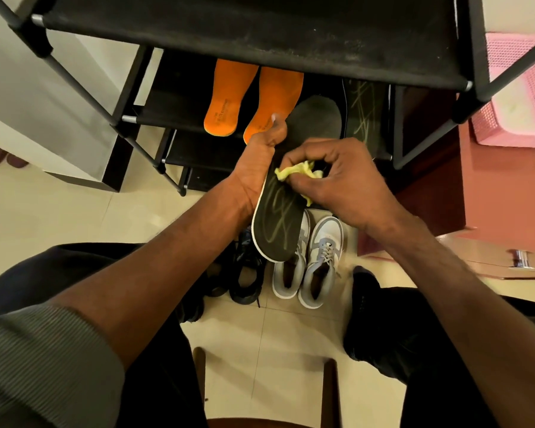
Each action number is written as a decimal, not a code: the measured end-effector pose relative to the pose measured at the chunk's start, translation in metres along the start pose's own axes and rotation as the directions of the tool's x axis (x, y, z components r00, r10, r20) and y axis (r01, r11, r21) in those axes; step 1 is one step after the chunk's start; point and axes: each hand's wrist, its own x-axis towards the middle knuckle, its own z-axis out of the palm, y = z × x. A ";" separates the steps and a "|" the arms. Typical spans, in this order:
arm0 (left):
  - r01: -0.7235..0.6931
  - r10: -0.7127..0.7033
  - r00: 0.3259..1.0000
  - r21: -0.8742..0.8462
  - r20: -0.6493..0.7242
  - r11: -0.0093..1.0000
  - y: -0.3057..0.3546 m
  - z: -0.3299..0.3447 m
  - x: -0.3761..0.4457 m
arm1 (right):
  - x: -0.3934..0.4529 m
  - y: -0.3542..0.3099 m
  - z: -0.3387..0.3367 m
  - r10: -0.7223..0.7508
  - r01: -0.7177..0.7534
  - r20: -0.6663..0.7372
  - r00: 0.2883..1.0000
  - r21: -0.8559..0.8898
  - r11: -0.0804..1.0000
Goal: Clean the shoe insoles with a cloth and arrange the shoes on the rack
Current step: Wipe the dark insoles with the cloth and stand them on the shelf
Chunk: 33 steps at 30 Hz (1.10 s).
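Observation:
My left hand (260, 162) grips a black insole (280, 223) with a pale scribble pattern, held in the air before the rack with its heel end toward me. My right hand (343, 180) holds a bunched yellow cloth (294, 173) against the insole's middle. Two orange insoles (223, 103) lie side by side on a lower shelf of the black shoe rack (260, 35). Another black scribbled insole (363, 109) lies on the shelf to their right. A pair of grey and white sneakers (318, 267) stands on the floor under the held insole, beside dark shoes (244, 279).
The rack's top shelf spans the top of the view, with metal poles at both sides. A pink basket (519, 97) sits at the right on a reddish surface. My knees in dark trousers flank the shoes. Cream floor tiles lie below, with a wooden chair edge (272, 423) at the bottom.

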 end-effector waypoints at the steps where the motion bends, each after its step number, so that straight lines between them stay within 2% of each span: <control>1: -0.008 0.008 1.000 -0.008 0.003 1.000 0.001 0.001 -0.001 | 0.001 0.001 0.000 0.003 -0.003 -0.009 1.000 -0.019 1.000; 4: 0.027 -0.027 0.999 0.000 0.020 1.000 -0.001 0.001 0.000 | 0.011 0.013 -0.009 0.060 -0.105 -0.191 0.980 -0.237 0.966; 6: 0.020 -0.020 1.000 0.030 0.005 0.999 0.000 0.002 -0.003 | 0.011 0.015 -0.009 0.080 -0.145 -0.230 0.970 -0.281 0.949; 10: -0.076 0.077 0.996 0.021 -0.043 0.997 0.002 0.006 -0.003 | 0.000 -0.001 0.000 -0.005 0.005 0.002 1.000 -0.001 1.000; 12: -0.101 0.101 0.995 0.004 -0.016 0.995 0.003 0.004 0.001 | 0.001 -0.002 -0.002 -0.034 0.034 0.035 0.999 -0.003 0.999; 15: -0.048 0.047 0.998 0.038 0.031 0.998 0.004 0.001 0.000 | 0.010 0.010 -0.010 0.000 -0.030 -0.146 0.989 -0.201 0.979; 17: -0.026 0.025 0.999 0.032 0.032 0.999 0.003 0.000 0.001 | 0.009 0.012 -0.009 0.032 -0.094 -0.236 0.971 -0.256 0.962; 19: -0.044 0.043 0.998 0.025 0.035 0.999 0.002 0.002 0.002 | 0.005 0.009 -0.002 0.042 -0.070 -0.174 0.984 -0.154 0.986; 21: -0.065 0.065 0.998 0.015 0.007 0.998 0.003 0.003 0.002 | 0.000 0.002 0.006 0.064 -0.059 -0.082 0.995 0.065 0.996; 22: -0.071 0.071 0.997 0.015 -0.002 0.997 0.004 0.002 0.004 | 0.000 0.001 0.007 0.071 -0.060 -0.080 0.994 0.135 0.989; 23: -0.062 0.062 0.998 0.018 0.009 0.998 0.005 0.001 0.004 | 0.002 0.002 0.007 0.088 -0.071 -0.116 0.989 0.146 0.987; 25: -0.018 0.017 0.999 0.025 0.050 1.000 0.006 0.002 0.000 | 0.007 0.008 0.004 0.100 -0.094 -0.229 0.968 0.040 0.995; 27: 0.007 -0.008 0.999 0.025 0.046 1.000 0.005 -0.001 0.002 | 0.007 0.008 0.005 0.049 -0.060 -0.236 0.970 -0.039 0.997; 31: -0.042 0.042 0.999 -0.032 -0.007 0.999 0.010 -0.006 0.008 | -0.003 -0.006 0.016 -0.128 0.130 -0.079 0.989 0.024 0.991; 33: -0.033 0.032 0.999 -0.029 -0.020 0.999 0.009 -0.005 0.006 | 0.000 0.001 0.016 -0.163 0.148 -0.134 0.978 -0.112 0.983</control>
